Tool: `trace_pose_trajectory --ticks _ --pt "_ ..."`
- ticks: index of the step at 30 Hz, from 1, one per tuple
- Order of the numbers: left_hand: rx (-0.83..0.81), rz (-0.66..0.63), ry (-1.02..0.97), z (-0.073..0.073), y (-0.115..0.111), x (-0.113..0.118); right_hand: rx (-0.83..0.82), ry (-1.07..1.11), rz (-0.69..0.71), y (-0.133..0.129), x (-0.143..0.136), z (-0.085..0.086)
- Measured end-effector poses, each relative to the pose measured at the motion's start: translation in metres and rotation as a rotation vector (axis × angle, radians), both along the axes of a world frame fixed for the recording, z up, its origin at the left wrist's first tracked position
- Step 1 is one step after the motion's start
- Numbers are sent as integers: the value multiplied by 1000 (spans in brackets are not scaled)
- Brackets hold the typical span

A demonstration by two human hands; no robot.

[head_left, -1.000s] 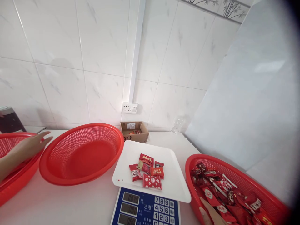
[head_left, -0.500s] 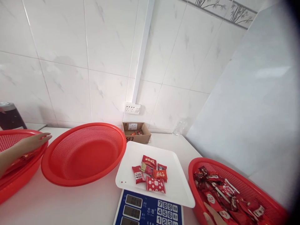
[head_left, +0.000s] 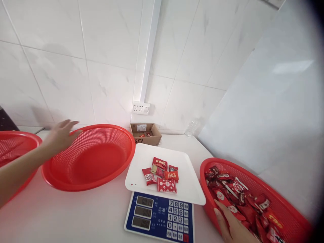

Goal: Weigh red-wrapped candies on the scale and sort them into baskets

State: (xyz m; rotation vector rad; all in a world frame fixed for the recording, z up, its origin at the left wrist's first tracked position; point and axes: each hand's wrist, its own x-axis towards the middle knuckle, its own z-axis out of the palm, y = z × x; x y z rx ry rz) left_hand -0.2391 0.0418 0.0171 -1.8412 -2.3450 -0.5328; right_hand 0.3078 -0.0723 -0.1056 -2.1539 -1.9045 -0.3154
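My left hand (head_left: 60,136), slightly blurred, is over the left rim of the middle red basket (head_left: 101,165), fingers spread and nothing in them. That basket holds nothing. At the right, my right hand (head_left: 231,226) rests at the near rim of another red basket (head_left: 206,168) filled with red-wrapped packets (head_left: 238,187); its thumb and a finger show apart, with no packet between them. Between the baskets, several small red packets (head_left: 167,185) lie on the white tray (head_left: 189,185) of a blue scale (head_left: 162,216) with lit number windows.
A third red basket (head_left: 22,136) stands at the far left, partly behind my left arm. Against the tiled wall are a small cardboard box (head_left: 149,140) with packets inside and a clear plastic item (head_left: 191,129). A dark object (head_left: 6,121) is at the left edge.
My left hand has moved right, from above the far-left basket to the middle basket's rim. My right hand shows more at the right basket. The view has tilted down, showing more of the scale.
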Motion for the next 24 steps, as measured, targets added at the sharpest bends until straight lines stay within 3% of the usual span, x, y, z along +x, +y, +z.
trace_pose_trajectory --ticks 5,7,9,13,21,24 --pt "-155 -564 -102 -16 -10 138 -84 50 -41 -6 -13 13" --pt "-303 -792 -116 -28 -11 180 -115 62 -71 -6 -19 20" --pt "-416 -936 -114 -39 -8 208 -137 65 -86 -6 -22 26" --pt "-467 -1007 -86 -50 4 228 -144 56 -58 -6 -21 29" --pt "-405 -850 -61 -60 -3 235 -73 33 -21 -5 -16 20" --pt "-362 -789 -82 -56 -3 234 -53 35 -5 -6 -16 19"
